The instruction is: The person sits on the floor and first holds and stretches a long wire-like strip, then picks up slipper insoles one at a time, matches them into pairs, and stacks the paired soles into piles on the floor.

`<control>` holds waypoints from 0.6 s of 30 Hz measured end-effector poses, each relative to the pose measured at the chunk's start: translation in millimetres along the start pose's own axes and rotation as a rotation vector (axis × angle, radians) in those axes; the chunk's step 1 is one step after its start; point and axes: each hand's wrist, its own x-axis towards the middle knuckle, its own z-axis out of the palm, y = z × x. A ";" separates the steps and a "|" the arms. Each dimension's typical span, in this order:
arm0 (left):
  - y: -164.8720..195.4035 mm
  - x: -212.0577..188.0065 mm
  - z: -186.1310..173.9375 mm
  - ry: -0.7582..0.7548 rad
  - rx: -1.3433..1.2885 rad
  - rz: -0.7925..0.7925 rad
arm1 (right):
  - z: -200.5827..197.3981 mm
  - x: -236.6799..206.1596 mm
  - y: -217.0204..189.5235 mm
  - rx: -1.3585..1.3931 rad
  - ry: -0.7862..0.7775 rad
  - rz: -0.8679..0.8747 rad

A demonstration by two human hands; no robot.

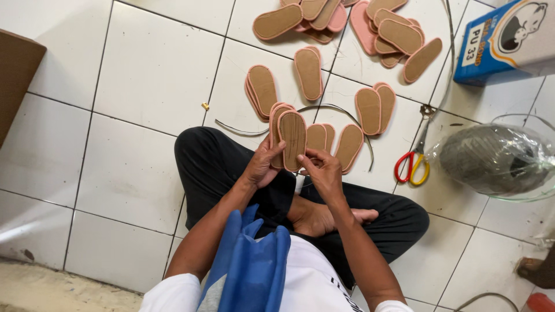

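White tile floor point(144, 75) | insole point(293, 140) upright between both hands' fingers point(276, 151)

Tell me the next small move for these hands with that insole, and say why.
Probably set the insole down on a floor pile. The left hand holds a small stack upright, the right hand pinches the front piece's lower edge, and finished-looking pairs already lie in rows on the tiles ahead. That suggests this one joins them, though I can't tell whether it is finished.

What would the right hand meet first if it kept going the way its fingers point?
The right hand points up-left at the tan insole it already touches; beyond that, probably the left hand's fingers, depth unclear.
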 end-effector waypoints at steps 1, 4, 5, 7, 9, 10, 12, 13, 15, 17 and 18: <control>4.1 0.3 0.2 -0.028 -0.055 -0.003 | 2.9 2.2 -2.2 0.008 -0.018 0.015; 16.9 1.9 1.4 -0.086 -0.121 0.008 | 12.3 8.7 -11.3 0.015 -0.057 0.047; 20.3 3.3 1.6 -0.086 -0.078 0.033 | 16.2 10.4 -14.5 0.006 -0.067 0.045; 25.6 6.4 0.9 -0.055 -0.014 0.074 | 24.9 13.4 -20.7 -0.002 -0.061 0.054; 28.3 9.6 -1.9 0.008 0.026 0.108 | 33.8 15.9 -25.9 -0.001 -0.027 0.075; 29.0 10.4 -4.1 0.009 0.039 0.127 | 37.6 17.5 -28.1 -0.013 -0.024 0.059; 29.4 10.5 -9.4 0.014 0.064 0.163 | 44.2 20.9 -31.0 -0.035 -0.021 0.030; 30.0 11.0 -12.6 0.037 0.071 0.178 | 46.7 23.0 -31.7 -0.042 -0.032 0.021; 32.0 11.5 -17.4 0.084 0.084 0.206 | 49.8 27.5 -31.5 -0.056 -0.053 0.004; 36.8 11.2 -21.8 0.128 0.034 0.210 | 50.7 33.0 -29.3 0.049 -0.121 0.021; 39.7 10.6 -23.9 0.149 0.009 0.212 | 50.4 36.6 -27.8 0.102 -0.156 0.029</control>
